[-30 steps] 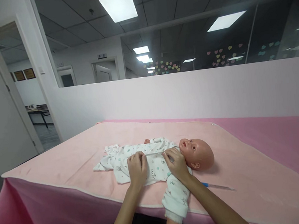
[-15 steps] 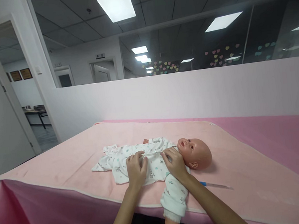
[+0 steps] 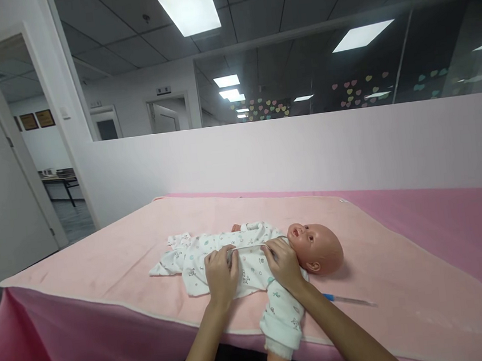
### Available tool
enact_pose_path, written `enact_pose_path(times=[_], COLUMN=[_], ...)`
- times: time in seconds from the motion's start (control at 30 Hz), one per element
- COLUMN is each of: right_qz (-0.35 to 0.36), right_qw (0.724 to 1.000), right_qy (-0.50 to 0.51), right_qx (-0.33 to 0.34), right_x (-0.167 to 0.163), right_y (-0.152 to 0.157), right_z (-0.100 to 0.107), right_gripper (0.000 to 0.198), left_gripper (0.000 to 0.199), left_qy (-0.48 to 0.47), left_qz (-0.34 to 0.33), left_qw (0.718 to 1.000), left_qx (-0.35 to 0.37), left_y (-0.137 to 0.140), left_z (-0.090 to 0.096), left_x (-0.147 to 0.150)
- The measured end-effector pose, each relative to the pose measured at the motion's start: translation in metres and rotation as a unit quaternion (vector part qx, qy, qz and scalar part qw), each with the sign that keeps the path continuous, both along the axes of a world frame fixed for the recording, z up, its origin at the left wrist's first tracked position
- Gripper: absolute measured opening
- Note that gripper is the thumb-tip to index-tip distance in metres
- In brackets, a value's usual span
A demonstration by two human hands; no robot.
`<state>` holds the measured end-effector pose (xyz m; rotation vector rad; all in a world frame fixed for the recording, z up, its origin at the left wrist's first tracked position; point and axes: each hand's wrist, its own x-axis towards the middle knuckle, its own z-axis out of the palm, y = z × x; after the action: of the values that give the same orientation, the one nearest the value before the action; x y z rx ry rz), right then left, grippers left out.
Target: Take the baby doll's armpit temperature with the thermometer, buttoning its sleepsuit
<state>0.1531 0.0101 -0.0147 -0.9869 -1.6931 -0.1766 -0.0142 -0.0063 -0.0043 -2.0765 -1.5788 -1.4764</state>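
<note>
Doll [image 3: 251,272] supine on a pink sheet [image 3: 105,246]. The white cord [image 3: 248,247] across the doll's front, slightly bowed half a second ago, now runs straight; it appears to have been drawn taut between two grips. Left hand [image 3: 222,273], over the doll's belly: fingers curled, thumb and fingertips pinching one end. Right hand [image 3: 283,261], at the doll's upper chest: likewise closed on the other. Whether the cord touches the doll's clothing cannot be told.
</note>
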Motion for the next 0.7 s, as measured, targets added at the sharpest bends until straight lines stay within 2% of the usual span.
enact_pose_path(times=[0.27, 0.7], right_qz=[-0.002, 0.003], right_qw=[1.000, 1.000], right_qy=[0.001, 0.000], right_qx=[-0.011, -0.015], right_x=[-0.0007, -0.0006], right_y=[-0.0013, -0.0029], right_z=[0.0012, 0.0020], right_gripper=[0.022, 0.022], left_gripper=[0.022, 0.022], left_qy=[0.074, -0.006], left_qz=[-0.007, -0.025], left_qw=[0.997, 1.000], left_qx=[-0.003, -0.001], left_y=[-0.0020, 0.0005], left_z=[0.0012, -0.0009], left_x=[0.0020, -0.0013])
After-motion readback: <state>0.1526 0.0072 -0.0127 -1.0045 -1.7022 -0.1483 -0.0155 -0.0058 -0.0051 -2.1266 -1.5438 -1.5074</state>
